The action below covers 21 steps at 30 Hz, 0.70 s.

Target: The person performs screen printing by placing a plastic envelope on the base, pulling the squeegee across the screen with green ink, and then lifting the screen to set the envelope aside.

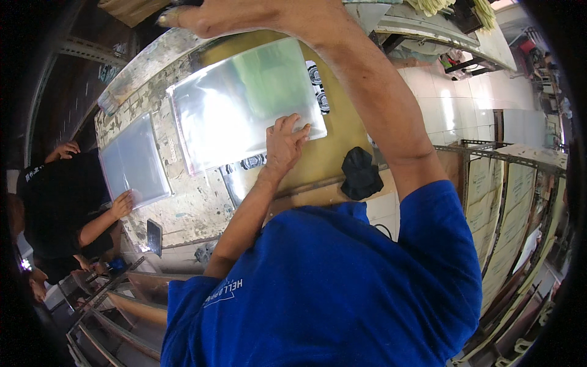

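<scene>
Left hand [286, 142] pressing flat, fingers spread, on clear plastic sheet [244, 101] lying on worn, peeling tabletop [183, 196]; right hand [244, 15] reaching up, grip unclear; white tiled floor [452, 98] beyond.

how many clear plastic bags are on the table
2: a large clear bag under the person's left hand, and a smaller clear bag left, touched by a co-worker's hand. More may be stacked.

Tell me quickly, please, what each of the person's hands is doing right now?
Left hand: open, fingers pressed flat on the clear plastic bag, holding nothing.
Right hand: raised at the top edge, fingers extended; whether it grips anything cannot be told.
</scene>
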Motion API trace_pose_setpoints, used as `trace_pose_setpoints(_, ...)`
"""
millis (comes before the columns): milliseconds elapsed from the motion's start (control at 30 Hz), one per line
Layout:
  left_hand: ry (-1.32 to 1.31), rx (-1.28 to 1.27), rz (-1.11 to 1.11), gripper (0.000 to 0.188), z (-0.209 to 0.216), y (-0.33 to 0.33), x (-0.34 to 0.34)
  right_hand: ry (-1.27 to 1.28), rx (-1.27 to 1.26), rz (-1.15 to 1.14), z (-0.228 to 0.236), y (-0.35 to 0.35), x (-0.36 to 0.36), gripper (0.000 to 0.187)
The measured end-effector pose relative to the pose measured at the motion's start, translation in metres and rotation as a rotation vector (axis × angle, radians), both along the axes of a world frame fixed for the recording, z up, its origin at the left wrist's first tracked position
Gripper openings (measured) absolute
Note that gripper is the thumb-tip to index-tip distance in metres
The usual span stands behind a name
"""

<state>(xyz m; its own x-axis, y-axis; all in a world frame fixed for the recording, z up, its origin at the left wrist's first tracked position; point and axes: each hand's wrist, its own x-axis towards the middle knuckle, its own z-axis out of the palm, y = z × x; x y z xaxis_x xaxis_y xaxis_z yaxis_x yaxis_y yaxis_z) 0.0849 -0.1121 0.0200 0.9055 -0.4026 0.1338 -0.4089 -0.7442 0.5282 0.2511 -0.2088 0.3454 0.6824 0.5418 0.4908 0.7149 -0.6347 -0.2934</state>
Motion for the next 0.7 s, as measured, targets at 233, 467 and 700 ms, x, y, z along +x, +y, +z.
trace_pose_setpoints(233,0.03,-0.024,0.022,0.033,0.001,-0.001,0.0,-0.112,0.289,0.155,-0.001,-0.008,-0.011,0.022)
trace_pose_setpoints(467,0.109,-0.347,0.108,0.038,0.007,0.01,0.005,0.107,0.007,0.058,-0.002,-0.001,-0.011,0.024)
trace_pose_setpoints(700,-0.198,-1.274,0.554,0.068,0.099,0.078,-0.007,-0.207,0.106,-0.054,-0.085,-0.013,-0.069,0.037)
